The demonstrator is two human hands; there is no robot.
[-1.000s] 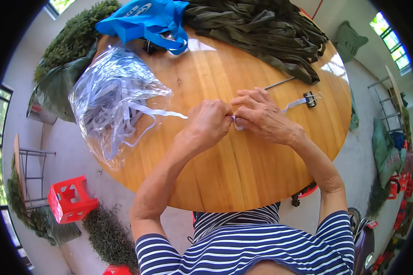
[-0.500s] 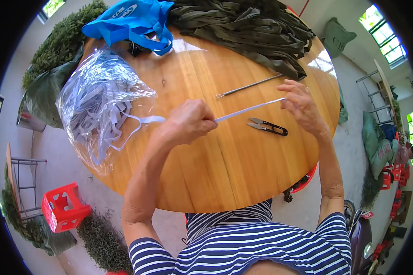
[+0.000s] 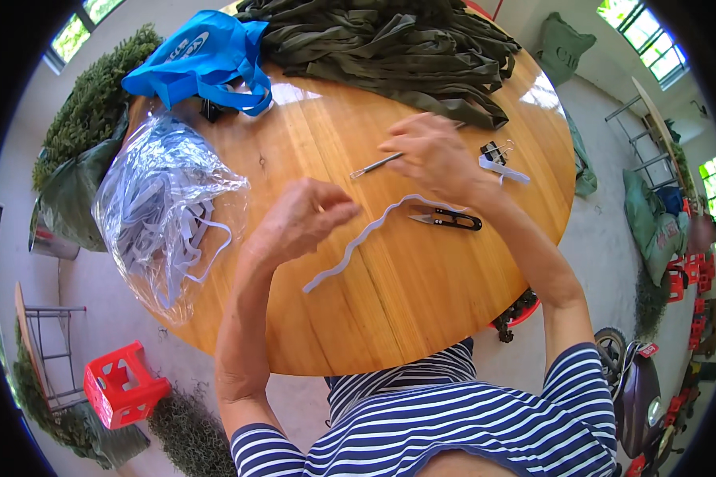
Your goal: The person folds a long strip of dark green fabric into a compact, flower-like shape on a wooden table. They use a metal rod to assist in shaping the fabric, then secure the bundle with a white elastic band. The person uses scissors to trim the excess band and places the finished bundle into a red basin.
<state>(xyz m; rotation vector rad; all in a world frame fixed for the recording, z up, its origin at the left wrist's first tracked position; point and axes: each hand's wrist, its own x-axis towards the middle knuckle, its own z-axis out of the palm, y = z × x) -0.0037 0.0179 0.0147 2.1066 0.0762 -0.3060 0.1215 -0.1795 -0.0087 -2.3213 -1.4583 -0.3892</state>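
A narrow white elastic strip (image 3: 363,236) lies wavy on the wooden table (image 3: 326,334), no longer between my hands. At its left, my left hand (image 3: 309,219) hovers with loosely curled fingers and nothing visible in them. My right hand (image 3: 433,155), slightly blurred, reaches over a thin metal rod (image 3: 370,169) with a looped tip; its fingers point left and cover the rod's middle. Whether they touch it I cannot tell. Black-handled thread snips (image 3: 453,219) lie below that hand, against the strip's right end. Beyond my right wrist are a black binder clip (image 3: 493,153) and a short folded white strip (image 3: 505,170).
A clear plastic bag (image 3: 163,215) of white elastic stands at the table's left. Behind it sits a blue carry bag (image 3: 195,67). Dark green fabric strips (image 3: 390,56) are heaped along the far edge. A red stool (image 3: 125,385) is on the floor at left.
Both hands have let go of the elastic strip, which now lies on the table. My right hand has moved left over the metal rod. The binder clip has come into sight.
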